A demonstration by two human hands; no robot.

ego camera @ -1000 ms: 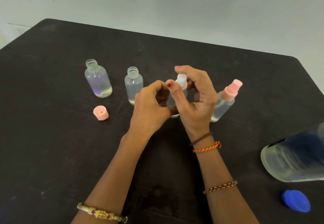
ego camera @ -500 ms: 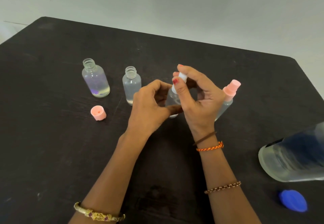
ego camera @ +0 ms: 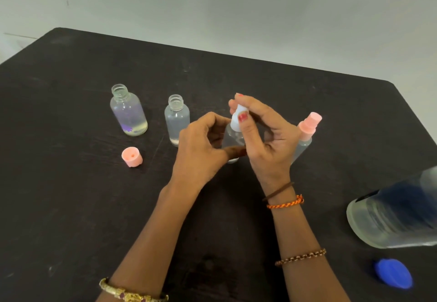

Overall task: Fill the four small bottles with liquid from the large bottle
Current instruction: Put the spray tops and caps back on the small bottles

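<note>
Head view looks down on a dark surface [ego camera: 71, 195] with 4 small bottles in a row. The left hand [ego camera: 201, 150] curls its fingers round the body of the third bottle [ego camera: 233, 138], while the right hand [ego camera: 267, 140] pinches its white cap [ego camera: 236, 119] between thumb and fingers. 2 uncapped bottles [ego camera: 128, 112] [ego camera: 176, 121] stand to the left, a pink cap [ego camera: 132, 157] lying near them. A pink-capped bottle [ego camera: 306, 133] stands just behind the right hand. The large bottle [ego camera: 397, 216] sits at far right, its blue cap [ego camera: 393, 273] nearby.
</note>
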